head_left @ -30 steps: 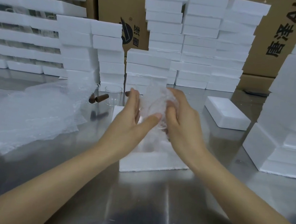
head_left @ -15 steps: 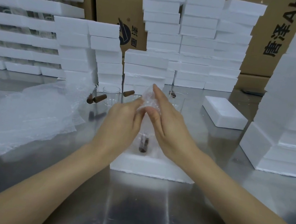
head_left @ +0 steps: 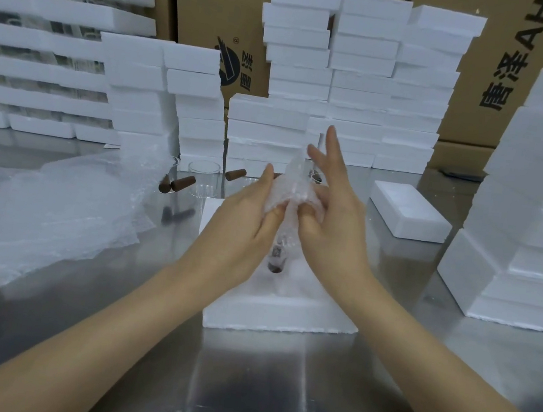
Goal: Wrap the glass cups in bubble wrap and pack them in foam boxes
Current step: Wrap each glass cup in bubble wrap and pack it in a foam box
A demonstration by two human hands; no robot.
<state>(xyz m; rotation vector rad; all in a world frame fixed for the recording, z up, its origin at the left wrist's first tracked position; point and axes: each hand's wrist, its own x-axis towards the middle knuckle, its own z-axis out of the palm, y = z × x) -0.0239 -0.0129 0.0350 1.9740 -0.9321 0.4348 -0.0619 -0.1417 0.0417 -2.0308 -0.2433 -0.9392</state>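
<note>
My left hand [head_left: 248, 216] and my right hand [head_left: 328, 213] hold a glass cup wrapped in bubble wrap [head_left: 291, 191] above an open white foam box [head_left: 280, 314] at the table's middle. The left fingers grip the wrap's left side. The right thumb and lower fingers pinch its right side, while the index and middle fingers point up. A brown stopper end [head_left: 275, 262] of the wrapped piece shows between my wrists, down inside the box. Bare glass cups [head_left: 203, 179] with brown corks [head_left: 181, 183] stand behind, left of my hands.
Loose bubble wrap sheets [head_left: 41, 210] cover the table's left. Stacked foam boxes [head_left: 356, 78] line the back, with more stacks at the left [head_left: 41, 54] and right [head_left: 539, 206]. A single foam lid [head_left: 407, 215] lies at the right. Cardboard cartons [head_left: 507, 81] stand behind. The table is steel [head_left: 272, 396].
The bundle has been turned and lowered toward the foam box over the last second. My right index and middle fingers have lifted off the wrap and now point up.
</note>
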